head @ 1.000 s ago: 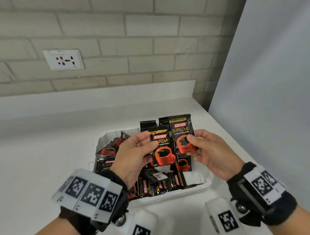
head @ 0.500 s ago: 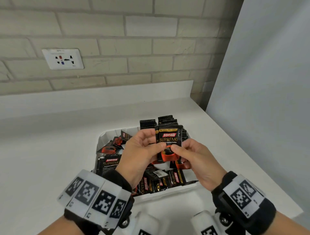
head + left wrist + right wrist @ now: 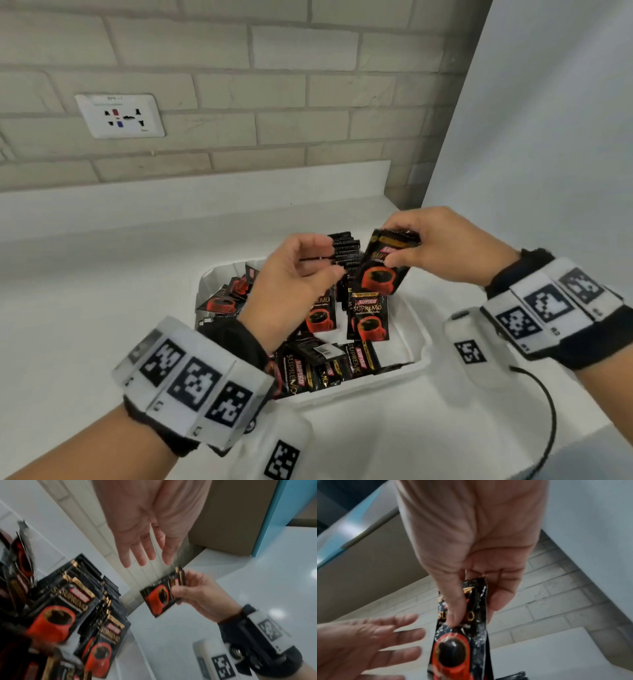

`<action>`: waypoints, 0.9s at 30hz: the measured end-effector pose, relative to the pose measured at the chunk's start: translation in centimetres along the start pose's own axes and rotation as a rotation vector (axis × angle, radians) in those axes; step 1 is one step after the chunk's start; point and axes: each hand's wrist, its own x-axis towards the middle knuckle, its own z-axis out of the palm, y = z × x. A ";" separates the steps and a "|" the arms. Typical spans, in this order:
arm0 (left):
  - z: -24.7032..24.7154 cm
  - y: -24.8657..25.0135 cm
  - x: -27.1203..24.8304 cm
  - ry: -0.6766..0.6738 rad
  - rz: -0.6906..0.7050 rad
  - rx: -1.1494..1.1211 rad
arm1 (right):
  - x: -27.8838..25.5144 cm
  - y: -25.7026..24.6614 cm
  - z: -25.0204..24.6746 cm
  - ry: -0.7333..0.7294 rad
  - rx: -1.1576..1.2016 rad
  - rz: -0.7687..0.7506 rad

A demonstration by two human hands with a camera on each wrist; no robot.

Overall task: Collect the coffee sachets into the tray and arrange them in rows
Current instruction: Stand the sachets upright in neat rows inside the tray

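Coffee sachets, black foil with a red cup and gold lettering, packed into a white rectangular foam tray sitting on the white desk toward its right edge. Standing upright in rows across the tray's far and middle part, fronts facing the near side; lying flat and jumbled along the tray's near edge and in its far-left corner. One more black-and-red sachet held in the air above the standing rows, tilted, cup end lowest. Right hand pinching that sachet at its top seal, thumb on the printed face, fingers curled behind it. Left hand just beside it over the tray's middle, holding nothing, fingers spread and loosely bent, tips pointing at the held sachet without touching it. Left palm hiding part of the standing rows from the head view. White marker bands with black square codes strapped over black cuffs on both wrists. Thin black cable looping from the right wrist over the desk's near-right corner. Pale brick wall behind the desk's far edge, white socket plate fixed to it on the left. Plain grey-white panel rising along the desk's right edge.
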 end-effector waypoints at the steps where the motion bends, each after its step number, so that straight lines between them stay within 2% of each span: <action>1: -0.9 0.3 0.2 0.031 0.009 0.019 | 0.1 0.6 -0.4 0.050 0.007 0.033; 4: -3.6 1.0 0.7 0.148 0.019 0.016 | 0.4 1.8 -0.9 0.146 0.029 0.091; 7: -5.5 1.1 0.9 0.236 0.000 -0.045 | 0.9 2.0 -0.8 0.140 0.044 0.097; 10: -6.5 0.6 0.6 0.250 -0.027 -0.013 | 1.6 1.5 -0.2 0.114 0.062 0.087; 12: -6.8 0.0 0.4 0.230 -0.046 0.030 | 2.1 0.8 0.6 0.060 0.074 0.075; 17: -6.9 -0.8 -0.2 0.196 -0.093 0.078 | 3.3 -1.1 4.1 -0.223 -0.058 0.028; 21: -7.0 -0.8 -0.5 0.179 -0.115 0.082 | 4.2 -2.5 7.1 -0.323 -0.271 0.021; 27: -8.4 -0.8 -1.1 0.174 -0.124 0.094 | 5.5 -3.8 9.6 -0.454 -0.422 0.047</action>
